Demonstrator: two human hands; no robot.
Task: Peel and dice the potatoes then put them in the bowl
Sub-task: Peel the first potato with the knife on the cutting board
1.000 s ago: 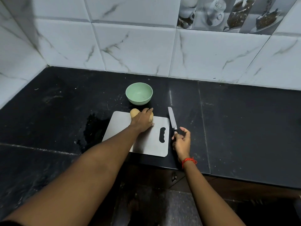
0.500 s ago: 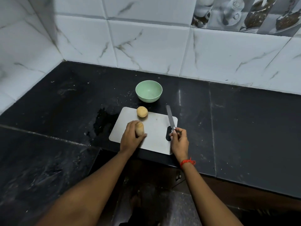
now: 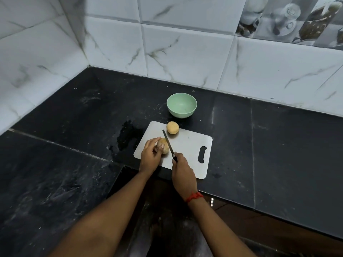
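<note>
Two potatoes are at the board [image 3: 187, 151]: the far potato [image 3: 172, 127] lies free on its back edge, near the bowl [image 3: 181, 105], which stands empty just behind the board on the desk [image 3: 74, 127]. The left hand [image 3: 150, 156] curls round the near potato [image 3: 164, 148], likely steadying it for peeling. The right hand [image 3: 182, 171] is clamped on the handle of the knife [image 3: 168, 143], with the blade laid along that potato's right side, apparently ready for a first cut.

Home kitchen. Black stone desk [image 3: 278, 145] in a corner, with shiny white wall tiles [image 3: 185, 58] with grey lines behind. Picture tiles [image 3: 289, 17] up high showing cups and cakes. Cooking things too: a cutting board [image 3: 187, 151], a knife [image 3: 168, 143], potatoes [image 3: 172, 127], a green bowl [image 3: 181, 104].
</note>
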